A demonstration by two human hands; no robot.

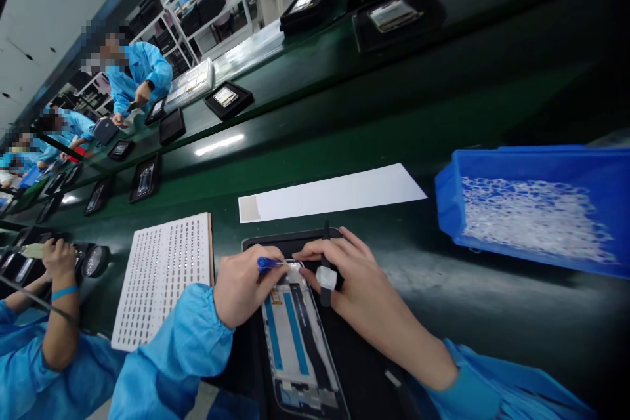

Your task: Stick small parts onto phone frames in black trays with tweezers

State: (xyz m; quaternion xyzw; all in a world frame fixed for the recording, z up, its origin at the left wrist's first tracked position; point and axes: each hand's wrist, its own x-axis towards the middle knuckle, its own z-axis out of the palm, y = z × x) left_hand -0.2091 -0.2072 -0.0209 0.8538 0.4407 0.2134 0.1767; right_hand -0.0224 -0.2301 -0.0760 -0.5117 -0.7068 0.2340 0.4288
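Note:
An opened phone body (295, 341), with blue strips and a dark flex cable along it, lies in a black tray (374, 380). My left hand (243, 285) is closed at the phone's top end, with a small blue-ended tool (268, 264) between its fingers; the tool's tip is hidden. From the other side my right hand (352, 275) reaches the same end, thumb and fingertips at the phone's top edge. Tucked in that hand is a slim black tool with a white wrapping (327, 277), perhaps tweezers. What the fingertips touch is too small to make out.
A white sheet of small dark parts (162, 275) lies left, beside a co-worker's hand (60, 259). A white paper strip (335, 193) lies beyond the tray. Right stands a blue bin (447, 203) of white pieces. Phone trays (145, 178) line the green bench.

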